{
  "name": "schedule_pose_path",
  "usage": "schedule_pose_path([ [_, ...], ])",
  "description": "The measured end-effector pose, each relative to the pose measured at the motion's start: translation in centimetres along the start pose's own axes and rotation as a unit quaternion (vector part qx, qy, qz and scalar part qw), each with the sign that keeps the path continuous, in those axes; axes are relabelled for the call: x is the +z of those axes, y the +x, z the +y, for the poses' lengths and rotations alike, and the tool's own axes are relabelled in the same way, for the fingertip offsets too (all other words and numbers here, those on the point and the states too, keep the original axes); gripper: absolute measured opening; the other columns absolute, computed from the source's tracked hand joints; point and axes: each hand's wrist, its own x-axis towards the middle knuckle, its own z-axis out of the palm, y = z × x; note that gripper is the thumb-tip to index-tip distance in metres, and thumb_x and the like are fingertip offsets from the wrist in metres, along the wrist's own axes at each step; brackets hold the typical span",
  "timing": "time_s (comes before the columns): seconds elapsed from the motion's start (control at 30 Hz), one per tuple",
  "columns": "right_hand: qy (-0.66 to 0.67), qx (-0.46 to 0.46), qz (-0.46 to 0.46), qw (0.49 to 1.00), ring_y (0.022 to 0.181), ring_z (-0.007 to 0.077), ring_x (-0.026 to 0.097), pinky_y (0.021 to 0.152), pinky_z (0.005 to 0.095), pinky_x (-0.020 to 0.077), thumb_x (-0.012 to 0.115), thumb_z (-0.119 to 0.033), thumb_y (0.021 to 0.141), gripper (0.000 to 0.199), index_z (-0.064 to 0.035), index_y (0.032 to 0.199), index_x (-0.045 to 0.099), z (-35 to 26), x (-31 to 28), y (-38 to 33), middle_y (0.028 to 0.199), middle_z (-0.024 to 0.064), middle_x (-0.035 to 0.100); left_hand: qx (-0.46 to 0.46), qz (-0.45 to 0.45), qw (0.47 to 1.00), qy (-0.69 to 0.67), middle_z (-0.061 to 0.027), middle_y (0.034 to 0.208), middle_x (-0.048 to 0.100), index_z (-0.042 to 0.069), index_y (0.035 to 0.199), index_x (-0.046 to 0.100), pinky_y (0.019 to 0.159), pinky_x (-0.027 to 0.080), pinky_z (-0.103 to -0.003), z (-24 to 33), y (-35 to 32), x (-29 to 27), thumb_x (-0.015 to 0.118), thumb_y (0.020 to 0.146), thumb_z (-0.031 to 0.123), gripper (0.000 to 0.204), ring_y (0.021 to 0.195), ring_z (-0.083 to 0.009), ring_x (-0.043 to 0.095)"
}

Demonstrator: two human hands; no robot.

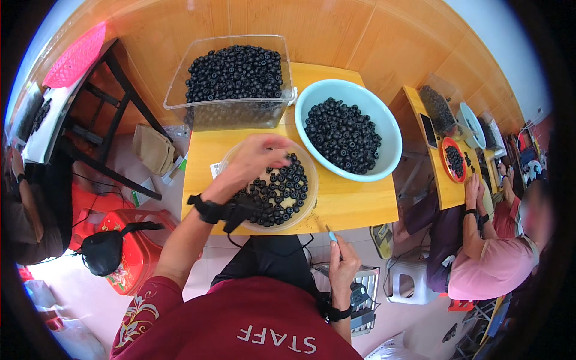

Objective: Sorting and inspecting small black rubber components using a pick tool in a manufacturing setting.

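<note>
My left hand (257, 157) reaches over a shallow clear dish (309, 198) of small dark ring-shaped beads, fingers curled down at the far side of the dish, touching the beads. My right hand (343, 261) is held low near my lap, below the table's front edge, closed on a thin light-blue tool (331, 234) that points up. A light-blue bowl (390, 129) full of the same dark beads stands right of the dish. Behind both stands a clear plastic tub (180, 99), also full of beads. All rest on a small yellow wooden table (354, 207).
A red stool (135, 252) with a black pouch stands to my left. On the right a person in a pink shirt (489, 267) works at another yellow table (441, 186) with a red dish of beads. A white stool (408, 282) and a grey basket (367, 300) sit at my right.
</note>
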Motion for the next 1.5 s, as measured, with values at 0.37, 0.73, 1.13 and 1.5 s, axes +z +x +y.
schedule_pose_path([
  [0.37, 0.018, -0.014, -0.036, 0.999, 0.055, 0.0222, 0.051, 0.052, 0.0340, 0.0397, 0.059, -0.006, 0.086, 0.017, 0.0012, 0.100, 0.066, -1.0, 1.4, 0.3, 0.065, 0.0124, 0.053, -0.031, 0.162, 0.958, 0.236, -0.0154, 0.080, 0.068, -0.005, 0.094, 0.066, 0.062, 0.051, -0.029, -6.6, -2.8, -6.0, 0.063, 0.076, 0.000, 0.019, 0.068, -0.0187, 0.066],
  [0.73, 0.012, -0.026, -0.026, 0.999, 0.053, 0.0281, 0.052, 0.049, 0.0370, 0.0402, 0.063, -0.008, 0.084, 0.017, -0.0045, 0.100, 0.067, -0.9, 1.5, 0.2, 0.063, 0.0131, 0.052, 0.077, 0.117, 0.803, 0.580, -0.0180, 0.085, 0.059, 0.002, 0.075, 0.063, 0.070, 0.048, -0.044, -9.0, 0.6, -4.5, 0.057, 0.071, 0.005, 0.008, 0.079, -0.0371, 0.060],
  [1.13, 0.024, -0.010, -0.027, 0.999, 0.051, 0.0272, 0.049, 0.048, 0.0368, 0.0382, 0.063, -0.010, 0.084, 0.017, -0.0051, 0.100, 0.067, -1.0, 1.2, 0.2, 0.062, 0.0127, 0.050, 0.046, 0.097, 0.835, 0.539, -0.0198, 0.079, 0.061, 0.002, 0.077, 0.058, 0.070, 0.046, -0.047, -7.7, 0.0, -4.4, 0.062, 0.067, 0.010, 0.013, 0.080, -0.0394, 0.059],
  [1.5, 0.052, -0.019, -0.012, 0.998, 0.050, 0.0242, 0.048, 0.048, 0.0356, 0.0373, 0.063, -0.008, 0.084, 0.016, -0.0022, 0.099, 0.067, -2.4, 0.3, 1.3, 0.059, 0.0124, 0.049, -0.085, -0.088, 0.975, -0.184, -0.0028, 0.083, 0.065, 0.003, 0.095, 0.064, 0.070, 0.051, -0.021, -3.7, -4.4, 1.8, 0.067, 0.082, 0.007, 0.014, 0.072, -0.0097, 0.062],
])
